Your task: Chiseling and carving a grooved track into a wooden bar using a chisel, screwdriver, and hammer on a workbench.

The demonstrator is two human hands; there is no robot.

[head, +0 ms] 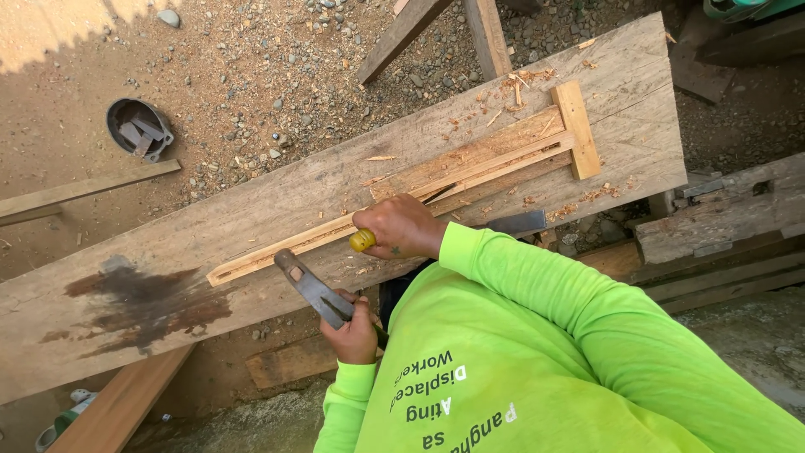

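My right hand (pixel 402 228) is shut on a chisel with a yellow handle (pixel 362 241). Its dark blade (pixel 440 195) points into a long groove in a wide weathered plank (pixel 277 201). A pale wooden strip (pixel 490 164) lies along the groove and meets a short pale crosspiece (pixel 577 128) at the far end. My left hand (pixel 352 334) grips a metal hammer (pixel 309 283), whose head is raised just beside the chisel handle. Wood chips lie scattered around the groove.
A dark stain (pixel 142 302) marks the plank's left part. On the gravel beyond sits a grey bucket (pixel 138 126) holding several pieces. Loose boards (pixel 80 191) lie at left, trestle legs (pixel 436 25) at the top, and stacked timbers (pixel 721 222) at right.
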